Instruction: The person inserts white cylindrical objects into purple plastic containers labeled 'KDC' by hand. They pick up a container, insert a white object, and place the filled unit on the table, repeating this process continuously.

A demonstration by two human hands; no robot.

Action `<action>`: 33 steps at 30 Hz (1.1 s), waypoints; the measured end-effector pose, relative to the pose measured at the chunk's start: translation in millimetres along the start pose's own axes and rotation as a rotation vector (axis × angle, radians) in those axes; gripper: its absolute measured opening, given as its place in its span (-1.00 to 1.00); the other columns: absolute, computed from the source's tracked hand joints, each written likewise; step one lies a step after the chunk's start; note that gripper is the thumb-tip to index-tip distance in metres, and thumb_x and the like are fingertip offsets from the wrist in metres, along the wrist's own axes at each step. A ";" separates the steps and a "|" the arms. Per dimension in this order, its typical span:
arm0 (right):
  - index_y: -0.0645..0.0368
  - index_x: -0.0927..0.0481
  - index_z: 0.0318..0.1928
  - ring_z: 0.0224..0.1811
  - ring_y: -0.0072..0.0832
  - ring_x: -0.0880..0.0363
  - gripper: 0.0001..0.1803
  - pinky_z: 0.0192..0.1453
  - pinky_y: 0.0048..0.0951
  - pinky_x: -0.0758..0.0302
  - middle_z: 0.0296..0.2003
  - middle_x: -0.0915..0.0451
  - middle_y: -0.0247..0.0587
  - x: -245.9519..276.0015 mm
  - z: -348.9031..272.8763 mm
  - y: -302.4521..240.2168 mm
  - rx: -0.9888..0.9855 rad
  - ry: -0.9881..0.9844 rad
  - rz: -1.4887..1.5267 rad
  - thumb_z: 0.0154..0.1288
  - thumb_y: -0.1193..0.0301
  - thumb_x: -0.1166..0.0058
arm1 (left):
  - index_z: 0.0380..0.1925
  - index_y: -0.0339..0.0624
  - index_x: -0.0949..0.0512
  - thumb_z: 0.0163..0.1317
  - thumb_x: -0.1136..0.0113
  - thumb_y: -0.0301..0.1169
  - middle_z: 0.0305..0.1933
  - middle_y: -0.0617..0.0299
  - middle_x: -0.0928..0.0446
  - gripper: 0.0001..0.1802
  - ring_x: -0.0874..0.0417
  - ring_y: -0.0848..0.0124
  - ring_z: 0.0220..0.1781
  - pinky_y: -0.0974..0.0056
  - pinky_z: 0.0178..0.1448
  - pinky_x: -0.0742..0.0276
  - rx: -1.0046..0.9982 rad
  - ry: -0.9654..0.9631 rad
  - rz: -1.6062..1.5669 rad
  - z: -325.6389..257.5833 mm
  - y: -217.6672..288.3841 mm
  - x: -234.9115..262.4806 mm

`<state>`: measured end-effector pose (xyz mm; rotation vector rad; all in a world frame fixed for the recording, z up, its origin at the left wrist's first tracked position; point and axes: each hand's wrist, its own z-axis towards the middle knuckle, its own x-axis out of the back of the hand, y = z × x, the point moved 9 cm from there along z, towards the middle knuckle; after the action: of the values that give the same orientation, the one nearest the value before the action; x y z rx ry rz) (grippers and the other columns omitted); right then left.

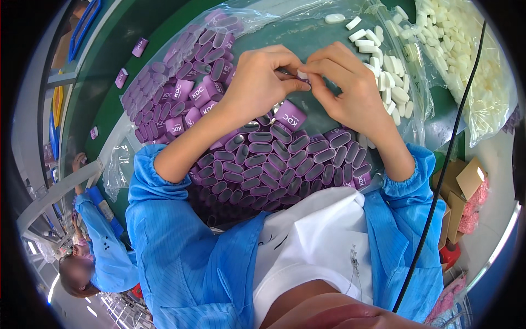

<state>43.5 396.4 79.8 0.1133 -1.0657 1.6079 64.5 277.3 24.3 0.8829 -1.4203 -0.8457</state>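
My two hands meet above the far middle of the table. Between the fingertips of my right hand is a small white oval plastic piece, mostly covered by the fingers. My left hand is closed in a pinch against it, around what looks like a purple oval shell, of which only a sliver shows. Below the hands lies a purple shell with white lettering. Many more open-ended purple shells stand packed together between my forearms, and others are heaped left of my left hand.
Loose white oval pieces lie right of my right hand. Beyond them is a clear plastic bag full of cream pieces. A black cable hangs across the right side. Cardboard boxes stand lower right; a co-worker in blue is at lower left.
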 end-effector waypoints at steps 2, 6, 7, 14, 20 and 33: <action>0.29 -0.65 -0.27 -0.24 -0.21 -0.54 -0.78 -0.19 -0.29 -0.52 -0.34 -0.53 -0.17 -2.4 1.4 -2.2 -0.010 -0.035 -0.037 0.00 0.65 -0.28 | -0.24 -0.38 -0.69 0.09 -0.42 -0.68 -0.21 0.19 -0.68 -0.79 -0.73 0.48 -0.09 0.42 -0.04 -0.72 -0.030 0.008 0.079 -1.3 8.6 -1.2; 0.29 -0.65 -0.25 -0.23 -0.22 -0.54 -0.77 -0.17 -0.28 -0.53 -0.34 -0.52 -0.17 -5.2 3.3 -6.9 0.053 -0.104 -0.130 0.00 0.63 -0.29 | -0.26 -0.41 -0.68 0.09 -0.42 -0.68 -0.20 0.22 -0.68 -0.82 -0.73 0.50 -0.12 0.41 -0.05 -0.72 0.103 -0.013 -0.038 0.7 -9.9 -6.1; 0.29 -0.65 -0.25 -0.22 -0.22 -0.55 -0.77 -0.16 -0.28 -0.54 -0.33 -0.54 -0.18 -4.0 2.8 -6.4 0.058 -0.120 -0.090 0.01 0.63 -0.29 | -0.27 -0.41 -0.69 0.09 -0.43 -0.68 -0.20 0.21 -0.68 -0.82 -0.73 0.50 -0.13 0.41 -0.06 -0.72 0.072 -0.015 -0.033 0.4 -9.5 -5.7; 0.27 -0.67 -0.24 -0.24 -0.20 -0.61 -0.81 -0.19 -0.27 -0.58 -0.26 -0.63 -0.18 13.8 -5.5 5.2 0.071 -0.136 0.049 0.08 0.64 -0.26 | -0.24 -0.40 -0.71 0.08 -0.45 -0.66 -0.16 0.17 -0.71 -0.79 -0.76 0.47 -0.15 0.42 -0.11 -0.72 0.127 -0.017 -0.076 -3.2 -10.9 -4.2; 0.30 -0.66 -0.22 -0.24 -0.18 -0.63 -0.77 -0.17 -0.27 -0.61 -0.25 -0.65 -0.16 7.3 -7.6 -4.8 0.192 -0.169 -0.096 0.03 0.64 -0.26 | -0.24 -0.39 -0.71 0.08 -0.45 -0.66 -0.17 0.14 -0.72 -0.79 -0.77 0.47 -0.18 0.42 -0.12 -0.72 0.057 -0.014 -0.040 -3.0 -7.2 -4.2; 0.28 -0.68 -0.21 -0.34 -0.31 -0.70 -0.88 -0.21 -0.41 -0.61 -0.28 -0.71 -0.16 55.8 -6.2 46.3 -0.139 0.124 0.000 0.23 0.55 -0.24 | -0.04 -0.21 -0.70 0.25 -0.38 -0.49 -0.05 0.23 -0.69 -0.73 -0.69 0.47 -0.02 0.34 0.08 -0.60 -0.189 0.151 0.147 -8.7 32.4 42.4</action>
<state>-11.3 444.3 82.5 -0.0785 -1.0769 1.5160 71.7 253.9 72.5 0.6760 -1.2361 -0.7715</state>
